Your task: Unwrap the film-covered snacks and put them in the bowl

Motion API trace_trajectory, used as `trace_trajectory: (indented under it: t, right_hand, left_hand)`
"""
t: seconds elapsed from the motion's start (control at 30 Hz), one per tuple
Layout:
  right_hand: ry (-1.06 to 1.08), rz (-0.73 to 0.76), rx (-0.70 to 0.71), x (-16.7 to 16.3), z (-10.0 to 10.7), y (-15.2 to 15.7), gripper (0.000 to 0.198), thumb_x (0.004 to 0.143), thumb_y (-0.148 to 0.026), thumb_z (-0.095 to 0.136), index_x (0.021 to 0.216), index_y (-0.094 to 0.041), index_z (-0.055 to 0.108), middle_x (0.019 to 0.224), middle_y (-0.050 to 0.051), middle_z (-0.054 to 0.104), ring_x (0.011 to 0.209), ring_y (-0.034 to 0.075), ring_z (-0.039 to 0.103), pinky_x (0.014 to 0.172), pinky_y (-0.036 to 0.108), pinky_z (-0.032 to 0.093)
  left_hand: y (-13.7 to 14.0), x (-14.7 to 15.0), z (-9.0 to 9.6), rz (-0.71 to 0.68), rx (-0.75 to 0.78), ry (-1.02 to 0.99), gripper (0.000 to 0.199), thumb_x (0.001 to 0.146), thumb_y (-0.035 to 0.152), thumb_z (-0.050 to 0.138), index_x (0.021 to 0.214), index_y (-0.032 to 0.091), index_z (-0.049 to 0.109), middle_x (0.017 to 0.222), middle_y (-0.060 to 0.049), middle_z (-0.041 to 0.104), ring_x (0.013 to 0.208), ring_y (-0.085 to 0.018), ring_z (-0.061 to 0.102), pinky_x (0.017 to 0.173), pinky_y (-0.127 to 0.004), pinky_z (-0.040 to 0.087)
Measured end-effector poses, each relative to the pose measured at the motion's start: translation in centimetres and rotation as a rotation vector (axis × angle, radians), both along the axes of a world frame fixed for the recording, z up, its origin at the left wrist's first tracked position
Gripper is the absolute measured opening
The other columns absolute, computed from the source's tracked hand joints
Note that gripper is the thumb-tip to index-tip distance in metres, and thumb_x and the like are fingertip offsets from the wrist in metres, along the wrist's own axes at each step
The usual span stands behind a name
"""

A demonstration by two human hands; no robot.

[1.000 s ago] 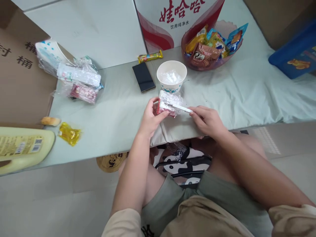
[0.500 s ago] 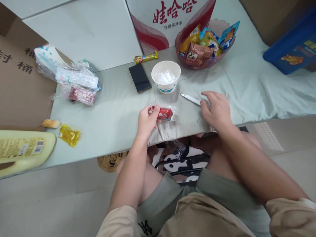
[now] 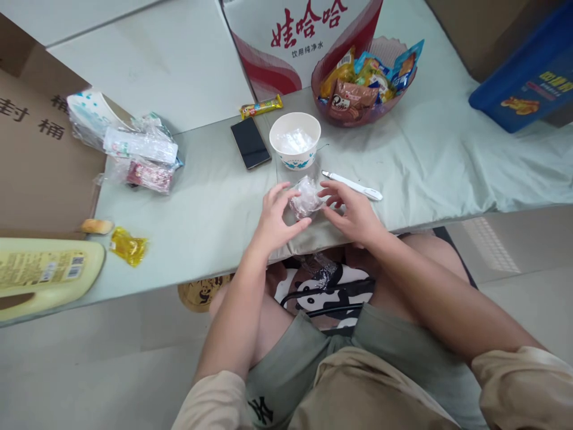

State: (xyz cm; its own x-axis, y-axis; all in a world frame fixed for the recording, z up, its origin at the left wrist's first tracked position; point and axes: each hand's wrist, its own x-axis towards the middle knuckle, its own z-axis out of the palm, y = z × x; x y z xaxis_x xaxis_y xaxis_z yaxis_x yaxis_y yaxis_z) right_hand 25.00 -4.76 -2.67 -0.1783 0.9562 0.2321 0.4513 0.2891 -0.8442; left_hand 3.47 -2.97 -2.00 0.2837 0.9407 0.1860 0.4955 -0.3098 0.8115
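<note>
A snack packet [image 3: 306, 200], its crinkled clear wrapping showing with a little red beneath, sits at the table's front between my two hands. On its left is my left hand [image 3: 278, 214], thumb and fingers spread apart around that side. My right hand [image 3: 351, 210] is at the other side, fingers apart and curved, the tips at or very near the wrapper's edge; contact is hard to tell. Just beyond my right hand a white utility knife [image 3: 353, 185] lies on the cloth. A white paper bowl [image 3: 295, 134] with clear plastic inside stands behind the packet.
A black phone [image 3: 251, 142] and a yellow snack stick [image 3: 261, 106] lie left of the bowl. Behind stands a pink bowl [image 3: 324, 112] of packaged snacks. Wrapped packets [image 3: 150, 175], a bread piece [image 3: 97, 226] and a yellow wrapper [image 3: 128, 245] are leftward; a blue container [image 3: 514, 89] is right.
My left hand has loosened from the red packet, which now shows its clear wrapping. My right hand has moved left from the utility knife to the packet; the knife lies turned slightly.
</note>
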Motion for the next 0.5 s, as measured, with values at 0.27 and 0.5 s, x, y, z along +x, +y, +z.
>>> trace_trajectory:
  t: [0.27,0.5]
  right_hand:
    - [-0.084,-0.024,-0.016,0.2,0.3,0.1,0.058,0.08,-0.017,0.051,0.138,-0.021,0.054,0.135,0.013,0.066,0.108,0.027,0.067,0.099,0.049,0.052]
    - [-0.046,0.1,0.132,-0.1,0.7,0.4,0.014,0.079,-0.019,0.049,0.086,-0.023,0.061,0.097,0.009,0.071,0.095,0.025,0.066,0.091,0.044,0.051]
  left_hand:
    - [0.8,0.2,0.9,0.387,-0.388,-0.582,0.018,0.082,0.038,0.065,0.08,0.022,0.058,0.073,0.0,0.064,0.063,-0.014,0.06,0.054,-0.024,0.049]
    - [1.5,-1.1,1.5,0.524,-0.66,-0.785,0.016,0.073,0.029,0.066,0.078,0.02,0.054,0.063,0.002,0.059,0.05,-0.01,0.055,0.042,-0.02,0.042]
